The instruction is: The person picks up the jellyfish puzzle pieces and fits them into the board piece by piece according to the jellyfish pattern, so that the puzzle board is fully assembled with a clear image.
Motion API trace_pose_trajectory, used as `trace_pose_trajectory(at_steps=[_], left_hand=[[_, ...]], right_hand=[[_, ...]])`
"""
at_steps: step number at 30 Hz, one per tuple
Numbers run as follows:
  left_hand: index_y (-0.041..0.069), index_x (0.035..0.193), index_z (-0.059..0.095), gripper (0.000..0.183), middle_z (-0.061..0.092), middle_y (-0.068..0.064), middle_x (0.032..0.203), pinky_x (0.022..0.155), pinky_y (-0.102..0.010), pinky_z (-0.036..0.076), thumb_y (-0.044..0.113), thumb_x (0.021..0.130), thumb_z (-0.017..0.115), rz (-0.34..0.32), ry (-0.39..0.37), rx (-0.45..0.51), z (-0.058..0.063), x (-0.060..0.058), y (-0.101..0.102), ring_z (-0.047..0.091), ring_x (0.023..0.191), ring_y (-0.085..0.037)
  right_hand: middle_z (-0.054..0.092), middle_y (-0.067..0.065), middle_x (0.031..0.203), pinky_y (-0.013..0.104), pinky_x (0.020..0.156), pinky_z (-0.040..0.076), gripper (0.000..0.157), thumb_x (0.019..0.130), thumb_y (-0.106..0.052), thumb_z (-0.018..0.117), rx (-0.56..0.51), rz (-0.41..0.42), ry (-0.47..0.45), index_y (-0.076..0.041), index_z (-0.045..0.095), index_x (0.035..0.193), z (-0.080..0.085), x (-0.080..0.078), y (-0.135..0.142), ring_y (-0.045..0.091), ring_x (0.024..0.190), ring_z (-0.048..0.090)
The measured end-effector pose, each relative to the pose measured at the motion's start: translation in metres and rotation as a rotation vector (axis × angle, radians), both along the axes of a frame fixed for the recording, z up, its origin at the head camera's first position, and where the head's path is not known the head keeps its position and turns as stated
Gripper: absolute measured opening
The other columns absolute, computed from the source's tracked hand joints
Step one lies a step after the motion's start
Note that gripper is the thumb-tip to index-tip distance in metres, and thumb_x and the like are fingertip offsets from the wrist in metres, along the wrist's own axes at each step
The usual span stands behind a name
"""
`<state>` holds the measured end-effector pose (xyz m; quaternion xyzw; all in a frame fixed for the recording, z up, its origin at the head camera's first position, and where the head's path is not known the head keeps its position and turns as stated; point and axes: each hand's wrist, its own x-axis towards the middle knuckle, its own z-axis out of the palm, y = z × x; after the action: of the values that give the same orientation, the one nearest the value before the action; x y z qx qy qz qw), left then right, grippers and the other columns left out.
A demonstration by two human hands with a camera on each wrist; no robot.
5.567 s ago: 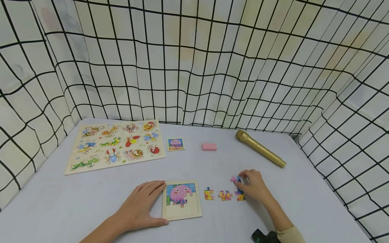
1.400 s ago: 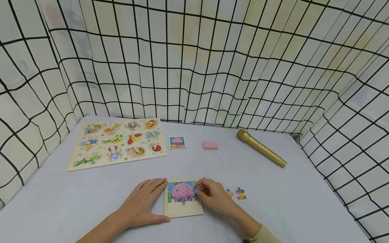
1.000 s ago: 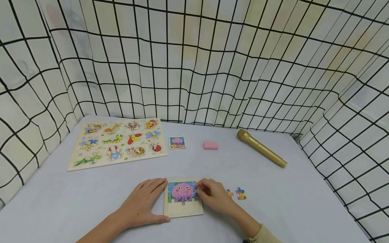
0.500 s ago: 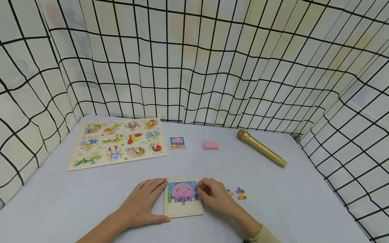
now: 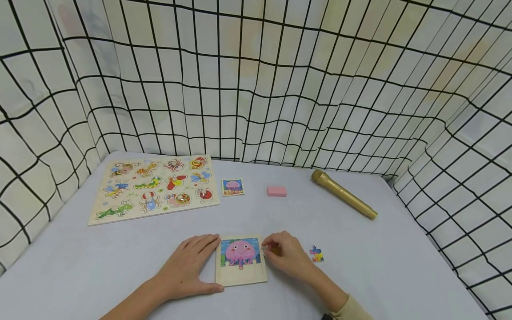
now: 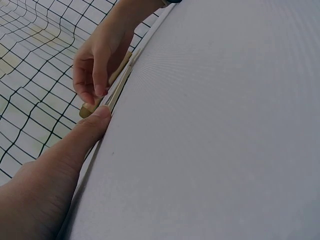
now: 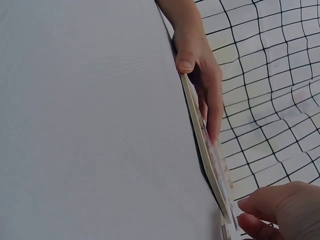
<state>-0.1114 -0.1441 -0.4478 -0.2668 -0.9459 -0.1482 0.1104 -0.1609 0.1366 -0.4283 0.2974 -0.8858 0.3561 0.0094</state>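
A small wooden jigsaw tray (image 5: pixel 242 276) lies flat on the white table, its upper part filled with a pink octopus picture (image 5: pixel 240 251) and its lower part bare wood. My left hand (image 5: pixel 186 269) rests along the tray's left side, fingers extended to the upper corner and thumb at the lower one. Just off the right edge hovers my right hand (image 5: pixel 290 255), fingers loosely bent, with no piece seen in them. A yellow and blue jigsaw piece (image 5: pixel 317 254) lies right of it. Something orange shows through the finger gap; other loose pieces are hidden by the hand.
A large wooden insect puzzle board (image 5: pixel 154 189) lies back left. Beside it are an octopus picture card (image 5: pixel 233 187), a pink block (image 5: pixel 277 191) and a gold microphone (image 5: pixel 344 194). Black netting (image 5: pixel 248 93) over white cloth encloses the table's back and sides.
My right hand brought a piece from the right-hand group to the tray's upper right, where it now sits in the picture. The hand has since drawn slightly right. My left hand stays put.
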Motion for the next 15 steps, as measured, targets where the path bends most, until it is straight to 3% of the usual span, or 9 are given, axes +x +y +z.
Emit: trace_pose_trajectory(at_steps=[7, 15], left_hand=[[0.008, 0.135, 0.045, 0.102, 0.042, -0.004, 0.139, 0.1, -0.042, 0.03, 0.083, 0.066, 0.045, 0.004, 0.028, 0.003, -0.002, -0.001, -0.001, 0.037, 0.125, -0.019], [0.008, 0.135, 0.045, 0.102, 0.042, -0.003, 0.139, 0.1, -0.042, 0.03, 0.082, 0.066, 0.045, 0.001, 0.038, 0.004, -0.002, -0.001, -0.001, 0.037, 0.125, -0.019]], right_hand=[[0.055, -0.01, 0.077, 0.023, 0.068, 0.042, 0.018, 0.074, -0.005, 0.072, 0.066, -0.029, 0.116, -0.012, 0.065, 0.089, 0.0, -0.004, 0.008, 0.01, 0.077, 0.047], [0.055, -0.006, 0.086, 0.027, 0.071, 0.038, 0.023, 0.072, -0.012, 0.076, 0.129, -0.048, 0.138, -0.013, 0.066, 0.093, -0.001, -0.005, 0.016, 0.01, 0.082, 0.043]])
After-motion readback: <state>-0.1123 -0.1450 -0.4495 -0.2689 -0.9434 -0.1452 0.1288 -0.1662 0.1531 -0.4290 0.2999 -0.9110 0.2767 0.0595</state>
